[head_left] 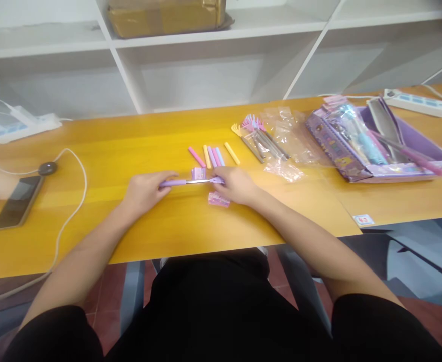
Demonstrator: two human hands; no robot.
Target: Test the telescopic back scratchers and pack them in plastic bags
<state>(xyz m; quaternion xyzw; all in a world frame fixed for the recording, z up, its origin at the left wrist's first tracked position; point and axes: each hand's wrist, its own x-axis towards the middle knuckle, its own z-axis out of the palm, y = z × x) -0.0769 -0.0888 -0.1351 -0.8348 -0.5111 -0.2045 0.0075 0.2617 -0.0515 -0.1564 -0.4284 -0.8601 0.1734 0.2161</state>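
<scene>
Between my two hands a back scratcher with a thin metal rod [197, 181] lies level, just over the yellow table [160, 221]. My left hand [143, 190] is closed round its purple handle [174, 183]. My right hand [239, 185] grips the purple end piece [216, 180], partly covered by the fingers. Right behind the rod sits a small purple packet [198, 174]; a pink one [218, 199] lies in front of my right fingers. Several loose coloured tube handles [213, 157] lie beyond my hands. Metal rods with claw-shaped heads [262, 138] are piled farther right.
Clear plastic bags [286, 128] lie beside a purple open box [351, 173] with wrapped items. At left are a phone [18, 202], a white cable [81, 196] and a power strip [26, 128]. Another power strip [419, 102] is at right. White shelves [205, 83] stand behind.
</scene>
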